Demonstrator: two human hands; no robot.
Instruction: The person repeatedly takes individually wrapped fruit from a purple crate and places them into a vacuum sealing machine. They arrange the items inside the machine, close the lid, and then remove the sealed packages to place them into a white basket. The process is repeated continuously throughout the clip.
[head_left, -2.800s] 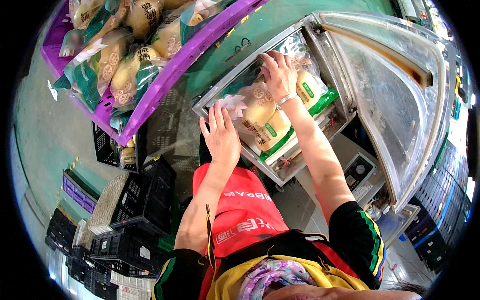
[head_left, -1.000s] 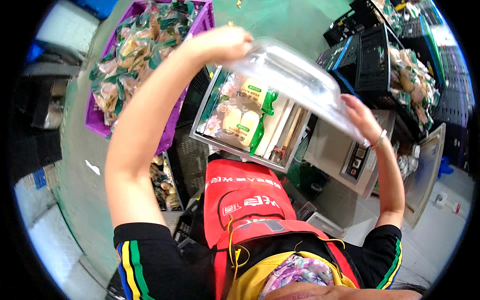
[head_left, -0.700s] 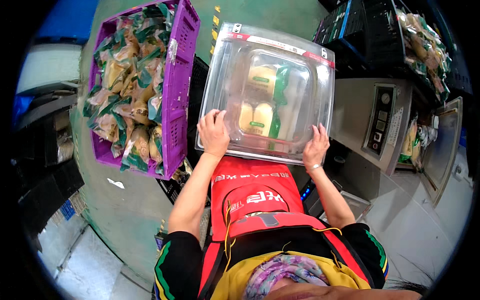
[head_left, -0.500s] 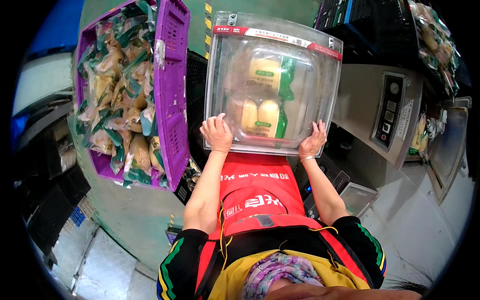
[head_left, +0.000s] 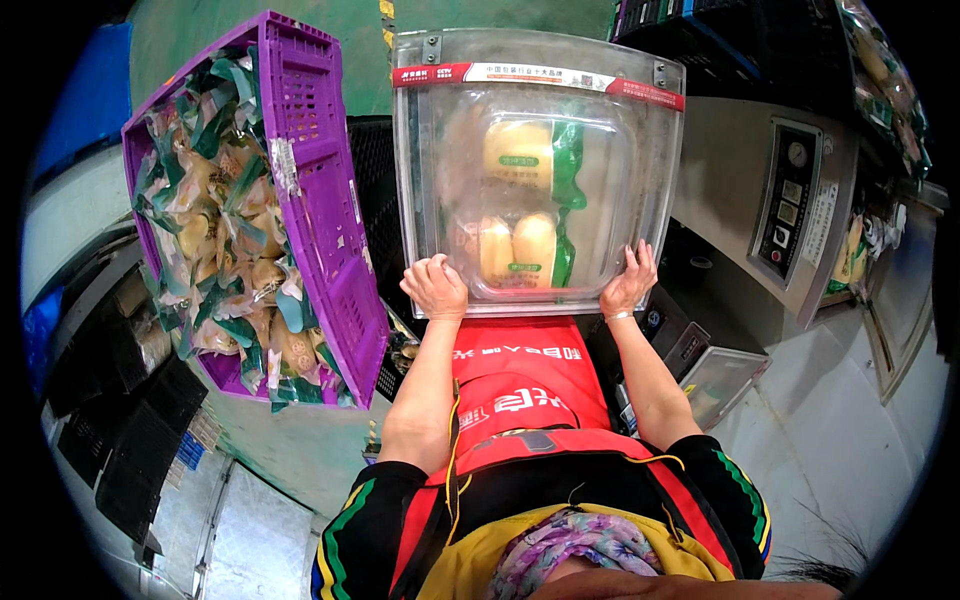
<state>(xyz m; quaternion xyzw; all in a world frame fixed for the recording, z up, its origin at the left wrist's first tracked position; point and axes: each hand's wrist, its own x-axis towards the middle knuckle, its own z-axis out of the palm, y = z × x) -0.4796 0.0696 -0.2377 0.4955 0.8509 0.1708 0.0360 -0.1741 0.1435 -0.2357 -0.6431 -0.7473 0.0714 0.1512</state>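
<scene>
Plastic lid covers 2 green-edged food packs, lying toward its left edge. Left hand and right hand touch its near-left and near-right corners; whether clamped, I cannot tell

clear domed plastic lid, red-and-white strip along its far edge, pale-yellow plastic packs with green ends beneath, purple slotted plastic crate, red apron with white lettering, purple-pink floral scarf

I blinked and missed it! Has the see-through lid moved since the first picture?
Yes, downward: the lid stood open beside the two packs; now it lies over them.
</scene>
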